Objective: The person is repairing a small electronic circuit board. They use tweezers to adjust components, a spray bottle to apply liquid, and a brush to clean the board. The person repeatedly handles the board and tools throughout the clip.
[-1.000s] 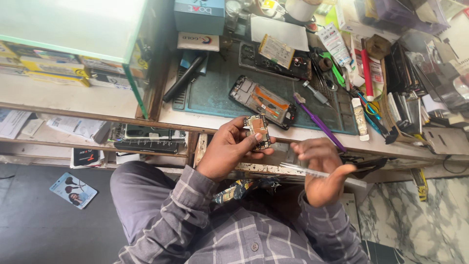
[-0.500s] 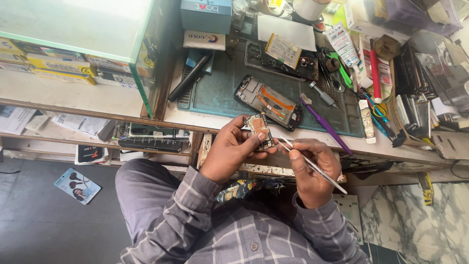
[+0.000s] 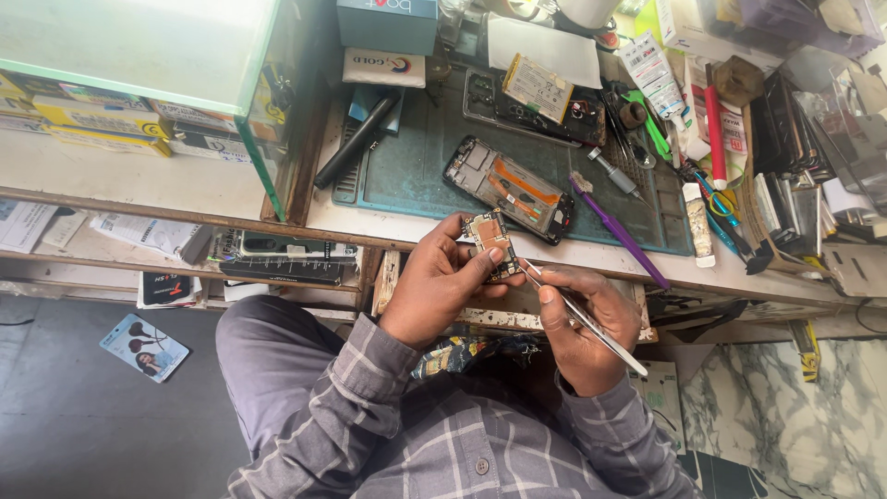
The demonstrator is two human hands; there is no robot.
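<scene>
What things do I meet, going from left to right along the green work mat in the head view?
Black pen-like tool → opened phone → purple-handled brush → white tube → red marker.

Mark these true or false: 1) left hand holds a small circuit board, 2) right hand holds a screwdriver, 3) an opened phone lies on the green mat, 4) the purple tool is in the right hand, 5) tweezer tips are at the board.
1. The left hand holds a small circuit board. True.
2. The right hand holds a screwdriver. False: it holds metal tweezers.
3. An opened phone lies on the green mat. True.
4. The purple tool is in the right hand. False: it lies on the bench by the mat's edge, apart from both hands.
5. The tweezer tips are at the board's edge. True, though actual contact is too small to tell.
</scene>
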